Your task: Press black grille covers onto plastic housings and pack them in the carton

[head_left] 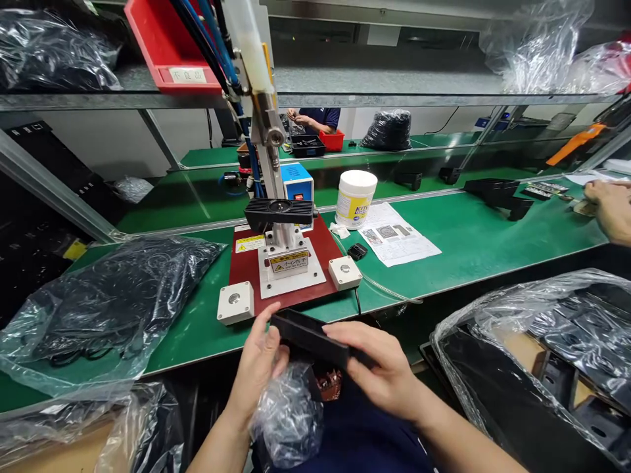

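Between my two hands, in front of the bench edge, is a black rectangular plastic housing [310, 338]. My left hand [259, 368] grips its left end, with the thumb and fingers around the corner. Its right end is in the fingers of my right hand [377, 368]. A crumpled clear plastic bag [290, 414] hangs below, close to my left wrist; what holds it I cannot tell. Beyond my hands stands a press [283, 243] on a dark red base, with another black ribbed part [280, 211] on its fixture.
White button boxes [235, 302] flank the press. A white tub [355, 197], a printed sheet [397, 233] and a small black part [357, 251] lie to its right. Bagged cables [123, 295] cover the left bench. A lined box [537, 368] of black parts stands right; another person's hand [614, 207] is beyond.
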Motion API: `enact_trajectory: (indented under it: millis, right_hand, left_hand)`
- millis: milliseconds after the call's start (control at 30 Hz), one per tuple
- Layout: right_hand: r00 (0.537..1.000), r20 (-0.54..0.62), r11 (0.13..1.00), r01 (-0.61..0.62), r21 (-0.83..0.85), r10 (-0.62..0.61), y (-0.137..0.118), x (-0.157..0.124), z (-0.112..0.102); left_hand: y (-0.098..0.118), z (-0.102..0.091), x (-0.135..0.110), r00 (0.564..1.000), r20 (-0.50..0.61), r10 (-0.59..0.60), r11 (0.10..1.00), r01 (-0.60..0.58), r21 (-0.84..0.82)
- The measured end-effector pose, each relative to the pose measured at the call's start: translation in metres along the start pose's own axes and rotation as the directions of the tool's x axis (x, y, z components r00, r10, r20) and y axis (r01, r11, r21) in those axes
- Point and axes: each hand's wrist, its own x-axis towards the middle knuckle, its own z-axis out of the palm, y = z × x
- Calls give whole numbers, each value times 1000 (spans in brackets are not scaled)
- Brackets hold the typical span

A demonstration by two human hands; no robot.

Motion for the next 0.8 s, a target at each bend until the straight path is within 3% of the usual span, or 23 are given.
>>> enact_trajectory:
  millis: [100, 167, 267, 333, 367, 433, 500, 533, 600, 700, 733, 800]
  right_hand:
    - [977, 28, 934, 211, -288, -212, -4, 3, 12]
    - [966, 93, 885, 258, -388, -241, -8, 7, 18]
    - [942, 181, 872, 330, -361, -281, -12, 14, 14]
    - [928, 169, 877, 369, -308, -331, -13, 21, 2]
    - [931, 149, 883, 363, -297, -333, -13, 25, -6]
    - [948, 141, 906, 314, -285, -284, -15, 34, -21]
    - [939, 247, 935, 290, -202, -238, -16, 45, -30]
    - [921, 307, 948, 291, -131, -240, -17, 49, -32]
    - [888, 369, 956, 294, 5, -275, -17, 55, -32]
    - [885, 343, 947, 315, 58, -316, -11, 59, -25]
    - [887, 330, 944, 327, 47, -324, -8, 60, -23]
    - [908, 270, 942, 334, -1, -322, -3, 64, -20]
  left_hand:
    - [-5, 15, -11, 989, 130, -73, 994, 82, -65]
    - [-5, 23, -18, 981, 133, -143, 981, 158, -112]
    - [5, 22, -23, 972, 84, -218, 966, 227, -124]
    - [17, 13, -22, 957, 158, -245, 966, 254, -41]
    - [23, 8, -21, 932, 241, -270, 962, 273, 19]
    - [34, -2, -17, 828, 443, -343, 939, 301, 165]
    - [43, -6, -14, 711, 565, -419, 907, 301, 293]
    - [47, -7, -12, 683, 581, -443, 895, 298, 333]
    - [56, -7, -11, 691, 563, -453, 888, 289, 359]
    - [66, -11, -9, 697, 567, -439, 893, 265, 365]
    - [68, -14, -8, 727, 552, -409, 903, 231, 363]
    - [71, -24, -5, 852, 461, -248, 932, 79, 354]
